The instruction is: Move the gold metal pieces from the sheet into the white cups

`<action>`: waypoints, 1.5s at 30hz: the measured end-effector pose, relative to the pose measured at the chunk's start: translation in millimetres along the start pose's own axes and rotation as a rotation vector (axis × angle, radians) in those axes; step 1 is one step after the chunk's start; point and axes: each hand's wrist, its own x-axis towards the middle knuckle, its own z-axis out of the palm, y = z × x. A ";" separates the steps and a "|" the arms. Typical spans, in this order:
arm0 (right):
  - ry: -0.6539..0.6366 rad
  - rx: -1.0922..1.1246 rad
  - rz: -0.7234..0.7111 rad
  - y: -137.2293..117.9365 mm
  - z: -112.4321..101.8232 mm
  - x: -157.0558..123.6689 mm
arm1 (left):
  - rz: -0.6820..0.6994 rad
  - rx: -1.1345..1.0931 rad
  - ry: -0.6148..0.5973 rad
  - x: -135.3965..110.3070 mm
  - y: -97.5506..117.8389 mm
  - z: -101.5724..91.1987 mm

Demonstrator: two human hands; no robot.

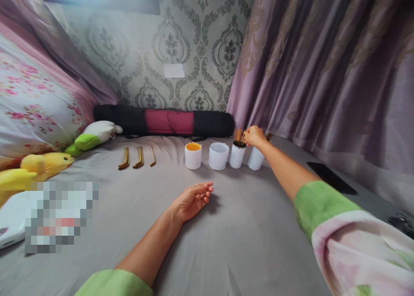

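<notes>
My right hand point(255, 135) is closed in a pinch at the tops of several thin brown sticks point(238, 135). These stand upright in a narrow white cup point(237, 157) with a dark inside. Behind my hand, another white cup point(255, 160) is partly hidden, with dark stick ends showing above it. My left hand point(194, 202) rests on the grey sheet, holding nothing, its fingers loosely curled and apart. Beyond it are a wide white cup point(219, 156) and a white cup with an orange inside point(193, 158).
On the sheet at left lie two bundles of bent gold-brown sticks point(123, 159) and a single bent stick point(153, 156). A black and maroon roll point(168, 121) lies along the wall. Plush toys point(48, 162) are at far left, a flat black object point(331, 177) at right.
</notes>
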 end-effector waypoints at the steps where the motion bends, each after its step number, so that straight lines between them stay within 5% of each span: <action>1: -0.001 0.005 0.002 0.4 1.0 0.2 | 0.000 -0.001 0.001 0.2 -0.1 -0.2; 11: -0.004 0.025 -0.037 13.3 16.2 16.3 | 0.002 -0.006 -0.013 0.8 -0.4 -1.5; 45: -0.057 0.007 -0.026 12.8 11.0 14.0 | 0.009 -0.021 0.007 1.0 -0.1 -1.1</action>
